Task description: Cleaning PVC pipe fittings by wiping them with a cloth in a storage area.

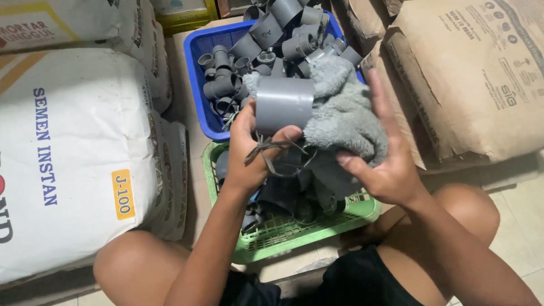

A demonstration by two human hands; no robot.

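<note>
Left hand (249, 153): fingers closed round a grey pipe coupling (283, 105), thumb pressed on its lower rim; grip clamped on the coupling.
Coupling: short wide cylinder, held roughly upright, raised above both baskets, open end not visible from here.
String (272, 152): thin dark strands hang loose just under the left thumb, below the coupling; what they are tied to cannot be told.
Right hand (379, 164): fingers spread and curled into a grey cloth (340, 113), palm up; gripping the cloth, not empty.
Cloth: bunched towelling, pressed against the right side of the coupling and draped over the right fingers.
Hands relative to each other: close together, coupling between them, cloth touching the coupling.
Blue basket (199, 85): beyond the grip, farther from the person, heaped with grey pipe fittings (266, 39), elbows and sockets mixed.
Green basket (283, 232): directly beneath the grip, between the person's knees, holding a few dark fittings.
White sack (73, 158): left of the grip, lying flat beside both baskets.
Brown sacks (476, 73): right of the grip, paper, stacked, one edge just beside the blue basket.
Floor (521, 209): pale tile, showing at the right beyond the knee.
</note>
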